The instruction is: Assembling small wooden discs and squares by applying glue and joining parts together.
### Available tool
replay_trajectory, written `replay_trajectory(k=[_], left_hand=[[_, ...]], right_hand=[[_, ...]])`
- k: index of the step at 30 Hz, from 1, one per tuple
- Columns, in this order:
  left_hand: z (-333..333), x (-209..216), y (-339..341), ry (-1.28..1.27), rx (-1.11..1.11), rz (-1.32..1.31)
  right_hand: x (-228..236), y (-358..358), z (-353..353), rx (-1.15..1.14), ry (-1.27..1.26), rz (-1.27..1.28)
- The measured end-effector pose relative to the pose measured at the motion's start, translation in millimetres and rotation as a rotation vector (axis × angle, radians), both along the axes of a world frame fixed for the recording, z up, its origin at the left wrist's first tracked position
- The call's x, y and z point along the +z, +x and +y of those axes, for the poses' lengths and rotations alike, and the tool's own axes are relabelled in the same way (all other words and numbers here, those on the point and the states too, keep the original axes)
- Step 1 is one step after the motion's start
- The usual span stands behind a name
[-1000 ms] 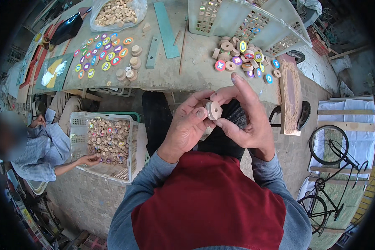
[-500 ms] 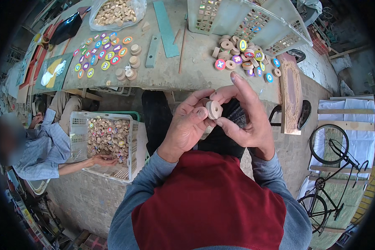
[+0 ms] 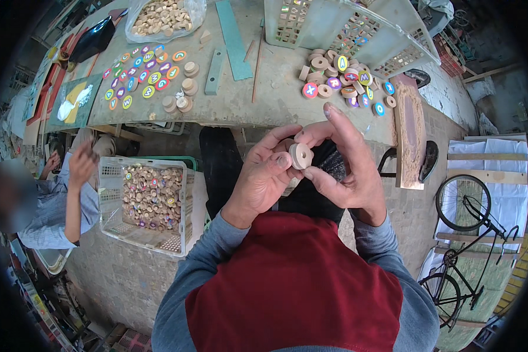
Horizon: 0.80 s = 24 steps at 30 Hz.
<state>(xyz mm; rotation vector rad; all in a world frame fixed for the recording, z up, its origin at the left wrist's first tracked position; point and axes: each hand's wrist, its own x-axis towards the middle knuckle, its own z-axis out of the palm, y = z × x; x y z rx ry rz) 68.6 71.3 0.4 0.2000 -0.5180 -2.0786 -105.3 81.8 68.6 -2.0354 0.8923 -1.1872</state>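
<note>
A round wooden spool-like piece [image 3: 301,156] with a groove round its edge and a small hole in its face is held over my lap, just off the table's near edge. My left hand [image 3: 263,170] grips it from the left, thumb and fingers closed on it. From the other side my right hand [image 3: 349,167] pinches it between thumb and fingers, index finger raised. On the table beyond, a heap of wooden discs [image 3: 317,76], some plain and some with coloured letter faces, lies to the right. Coloured letter discs [image 3: 152,78] are spread at the left, next to small stacks of plain discs [image 3: 189,87].
A white plastic crate [image 3: 311,26] stands on the table [image 3: 240,108]. At the back left is a bag of wood pieces [image 3: 163,17]. A disc-filled crate [image 3: 182,205] sits on the floor, left, beside a seated co-worker [image 3: 58,217]. A sawdust-covered board [image 3: 410,135] juts out right.
The co-worker's hand has left the floor crate and is now raised near their body. My hands and the wooden piece stay almost still.
</note>
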Motion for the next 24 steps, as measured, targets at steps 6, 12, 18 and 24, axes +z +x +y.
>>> replay_trajectory(k=[6,12,18,24], left_hand=[[-2.7,-4.2,4.7,-0.148,-0.028,0.113],[-2.5,-0.3,4.7,-0.108,0.135,0.079],[1.0,6.3,1.6,-0.134,0.314,-0.075],[2.4,7.0,-0.2,-0.129,0.385,-0.124]], right_hand=[[0.3,-0.1,-1.1,-0.053,-0.038,-0.159],[-13.3,-1.5,6.3,-0.281,-0.071,-0.259],[-24.2,7.9,11.6,-0.232,-0.387,-0.019],[-26.1,14.8,11.0,-0.200,-0.444,0.004]])
